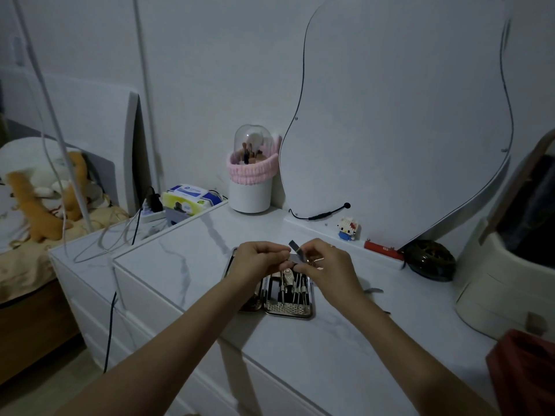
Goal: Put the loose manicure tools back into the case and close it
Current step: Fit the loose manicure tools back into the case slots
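nail clipper (295,256) pinched by left hand (260,259) and right hand (326,262) above open case (289,307) | step: likely folding its lever | next: seat in free slot | case: tools strapped | tabletop (345,340): loose tool (374,291) right

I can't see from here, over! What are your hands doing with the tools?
Both hands pinching nail clipper. Case open below. Another tool loose beside it.
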